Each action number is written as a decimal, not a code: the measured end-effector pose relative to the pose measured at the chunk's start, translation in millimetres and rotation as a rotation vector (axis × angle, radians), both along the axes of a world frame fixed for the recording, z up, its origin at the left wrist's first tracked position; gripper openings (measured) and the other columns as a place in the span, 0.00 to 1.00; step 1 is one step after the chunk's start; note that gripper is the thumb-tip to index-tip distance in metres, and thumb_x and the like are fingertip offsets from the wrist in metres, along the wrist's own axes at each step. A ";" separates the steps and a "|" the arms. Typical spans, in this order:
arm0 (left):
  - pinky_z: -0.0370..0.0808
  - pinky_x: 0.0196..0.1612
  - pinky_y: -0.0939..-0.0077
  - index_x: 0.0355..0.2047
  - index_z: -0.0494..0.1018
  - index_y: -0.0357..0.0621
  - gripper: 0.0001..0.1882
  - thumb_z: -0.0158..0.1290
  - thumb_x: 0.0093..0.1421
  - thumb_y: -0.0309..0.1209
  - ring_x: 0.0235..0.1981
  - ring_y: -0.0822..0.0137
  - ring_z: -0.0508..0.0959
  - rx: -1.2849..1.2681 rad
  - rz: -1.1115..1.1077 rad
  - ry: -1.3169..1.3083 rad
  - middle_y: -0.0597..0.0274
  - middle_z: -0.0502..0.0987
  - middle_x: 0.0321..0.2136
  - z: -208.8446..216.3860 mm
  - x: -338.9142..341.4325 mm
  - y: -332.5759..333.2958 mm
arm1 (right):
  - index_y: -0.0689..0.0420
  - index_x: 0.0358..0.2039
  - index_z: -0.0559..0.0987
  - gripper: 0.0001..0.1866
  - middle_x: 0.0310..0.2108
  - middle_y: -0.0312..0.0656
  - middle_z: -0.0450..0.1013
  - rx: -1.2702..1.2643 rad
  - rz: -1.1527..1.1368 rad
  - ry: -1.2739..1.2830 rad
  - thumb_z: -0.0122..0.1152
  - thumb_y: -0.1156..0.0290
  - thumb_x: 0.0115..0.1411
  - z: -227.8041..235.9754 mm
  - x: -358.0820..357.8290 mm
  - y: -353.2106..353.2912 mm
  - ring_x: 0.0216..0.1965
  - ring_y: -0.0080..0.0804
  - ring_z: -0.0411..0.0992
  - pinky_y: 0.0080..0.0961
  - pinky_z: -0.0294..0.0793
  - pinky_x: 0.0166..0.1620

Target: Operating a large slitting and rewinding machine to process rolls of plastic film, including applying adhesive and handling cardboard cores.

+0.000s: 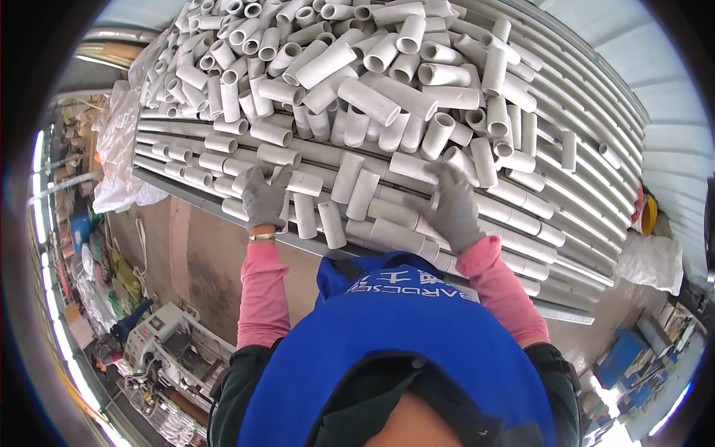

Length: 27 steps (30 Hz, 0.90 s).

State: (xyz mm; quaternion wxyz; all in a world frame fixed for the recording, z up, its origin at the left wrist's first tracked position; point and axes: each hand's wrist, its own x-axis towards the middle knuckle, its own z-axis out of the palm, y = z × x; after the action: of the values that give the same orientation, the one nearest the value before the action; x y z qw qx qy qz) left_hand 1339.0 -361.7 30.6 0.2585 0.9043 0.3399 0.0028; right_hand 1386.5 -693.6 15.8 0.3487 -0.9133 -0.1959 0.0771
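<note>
Ridged grey table [602,195] beneath matte cylindrical tubes [325,64]

Left grip [264,200], right grip [453,211], gloved, arms [264,294] forward

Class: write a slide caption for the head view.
Gloved left hand and gloved right hand among white tubes on a ridged rack.

Workshop, heaped pale tubes [325,63], grey machine [156,325]
</note>
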 end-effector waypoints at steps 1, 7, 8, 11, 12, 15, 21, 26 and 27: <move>0.69 0.42 0.62 0.36 0.74 0.39 0.22 0.59 0.49 0.45 0.36 0.53 0.74 0.200 -0.062 -0.058 0.50 0.75 0.34 -2.3 1.2 -1.2 | 0.56 0.51 0.69 0.34 0.46 0.49 0.66 0.073 -0.163 -0.069 0.68 0.56 0.44 -4.5 15.3 4.7 0.48 0.48 0.65 0.43 0.62 0.52; 0.64 0.53 0.57 0.51 0.66 0.41 0.34 0.61 0.47 0.45 0.53 0.47 0.66 -0.211 -0.370 0.031 0.49 0.66 0.52 -12.5 46.9 -34.0 | 0.54 0.55 0.65 0.36 0.48 0.56 0.61 -0.107 -0.283 -0.171 0.68 0.65 0.45 -5.8 64.6 39.2 0.49 0.53 0.62 0.42 0.65 0.51; 0.64 0.54 0.57 0.54 0.63 0.41 0.37 0.61 0.46 0.45 0.54 0.48 0.65 -0.162 -0.430 -0.004 0.48 0.66 0.52 -23.6 52.7 -43.7 | 0.55 0.52 0.67 0.34 0.47 0.50 0.63 0.038 -0.375 -0.124 0.67 0.71 0.42 -1.7 56.9 49.8 0.50 0.52 0.60 0.40 0.63 0.55; 0.62 0.55 0.56 0.61 0.52 0.43 0.49 0.62 0.44 0.46 0.55 0.49 0.64 -0.178 -0.391 -0.039 0.44 0.62 0.54 -28.1 81.0 -80.3 | 0.55 0.58 0.60 0.42 0.49 0.52 0.60 0.404 -0.507 0.035 0.69 0.73 0.41 -37.7 56.8 42.5 0.53 0.51 0.60 0.37 0.64 0.56; 0.63 0.55 0.54 0.63 0.48 0.46 0.54 0.65 0.41 0.45 0.55 0.45 0.63 -0.135 -0.348 -0.040 0.41 0.58 0.55 -33.2 87.0 -86.2 | 0.57 0.60 0.56 0.48 0.50 0.53 0.60 0.649 -0.669 0.300 0.72 0.68 0.40 -37.9 59.7 41.5 0.55 0.51 0.59 0.38 0.65 0.55; 0.62 0.55 0.50 0.64 0.46 0.49 0.56 0.66 0.39 0.42 0.55 0.40 0.61 -0.063 -0.265 -0.028 0.39 0.56 0.55 -33.6 88.6 -101.9 | 0.58 0.61 0.53 0.51 0.50 0.55 0.59 0.170 -0.427 0.092 0.74 0.63 0.39 -29.0 63.1 37.7 0.56 0.51 0.58 0.39 0.64 0.55; 0.60 0.56 0.52 0.58 0.57 0.43 0.49 0.67 0.36 0.39 0.53 0.44 0.64 -0.049 -0.370 -0.241 0.46 0.65 0.50 -50.2 94.6 -90.2 | 0.58 0.59 0.53 0.51 0.49 0.51 0.63 0.293 -0.436 0.074 0.75 0.70 0.37 -38.6 63.9 60.3 0.48 0.48 0.67 0.36 0.69 0.51; 0.65 0.51 0.54 0.49 0.65 0.39 0.39 0.65 0.35 0.36 0.47 0.45 0.70 -0.150 -0.291 -0.295 0.49 0.70 0.45 -48.8 109.6 -93.5 | 0.58 0.56 0.53 0.42 0.48 0.45 0.68 0.428 -0.361 0.111 0.68 0.77 0.44 -40.2 74.8 66.8 0.47 0.32 0.69 0.29 0.68 0.51; 0.65 0.51 0.54 0.49 0.65 0.39 0.39 0.65 0.35 0.36 0.47 0.45 0.70 -0.146 -0.269 -0.280 0.49 0.70 0.45 -46.2 112.7 -93.3 | 0.59 0.55 0.54 0.41 0.47 0.44 0.68 0.352 -0.312 0.062 0.67 0.78 0.44 -31.2 83.9 64.2 0.47 0.31 0.69 0.28 0.67 0.51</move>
State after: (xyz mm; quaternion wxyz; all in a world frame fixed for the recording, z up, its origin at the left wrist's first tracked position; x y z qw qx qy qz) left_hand 1451.7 -455.0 -15.6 0.3659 0.9112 0.1762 0.0692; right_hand 1470.4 -629.4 -15.4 0.5159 -0.8549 -0.0519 0.0149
